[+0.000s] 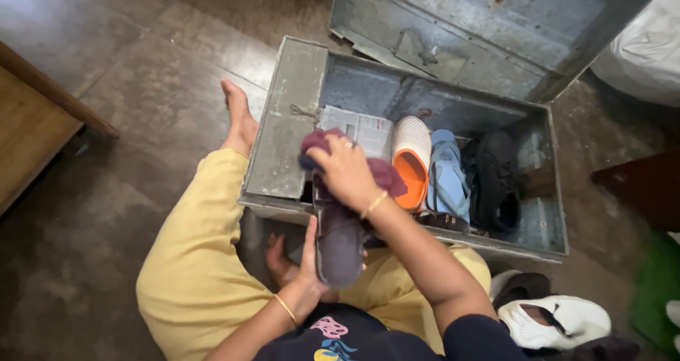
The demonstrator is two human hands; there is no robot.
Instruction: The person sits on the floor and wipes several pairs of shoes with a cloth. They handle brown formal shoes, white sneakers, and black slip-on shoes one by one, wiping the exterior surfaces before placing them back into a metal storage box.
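The left hand (309, 256) grips a grey shoe (338, 239) by its heel end, sole turned up toward the camera, fingers wrapped round the edge and thumb on the near side. The shoe lies over the near rim of the open metal trunk (283, 149), toe pointing to 12 o'clock. It looks light and fairly stiff in the sole, so a hold at the heel probably steadies it well; the upper is likely softer and would give under a squeeze.

The right hand (347, 171) presses a maroon cloth (382, 173) against the toe end, fingers curled narrow and bunching the fabric. The cloth is soft and limp, and should be safest gathered in a fist.

The right forearm comes in from 5 o'clock, wrist bent down, a bangle on it. The left forearm rises from 6 o'clock, wrist cocked back.

Inside the trunk, at 2 o'clock from the right hand, stand an orange-and-white clog (411, 159), a blue sandal (446, 180) and a black shoe (496, 184), with newspaper (365, 129) lining the floor. White shoes (559, 320) lie outside at 4 o'clock.
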